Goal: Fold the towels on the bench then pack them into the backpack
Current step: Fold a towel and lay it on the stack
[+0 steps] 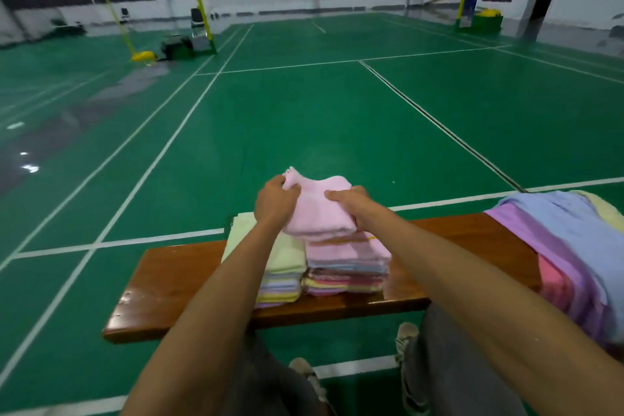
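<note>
A folded pink towel [317, 209] is held above the wooden bench [175, 280]. My left hand [275, 201] pinches its far left corner, and my right hand [349, 204] grips its right side. Right under it stands a stack of folded towels [347, 267] in pink and striped colours. A second folded stack [277, 263], pale green on top, sits beside it to the left. A heap of unfolded towels [567, 246] in purple, blue, pink and yellow lies on the bench's right end. No backpack is in view.
The bench stands on a green badminton court floor [304, 128] with white lines. My legs and shoes [407, 336] are beneath the bench's near edge. Yellow net posts [199, 7] and equipment stand far back.
</note>
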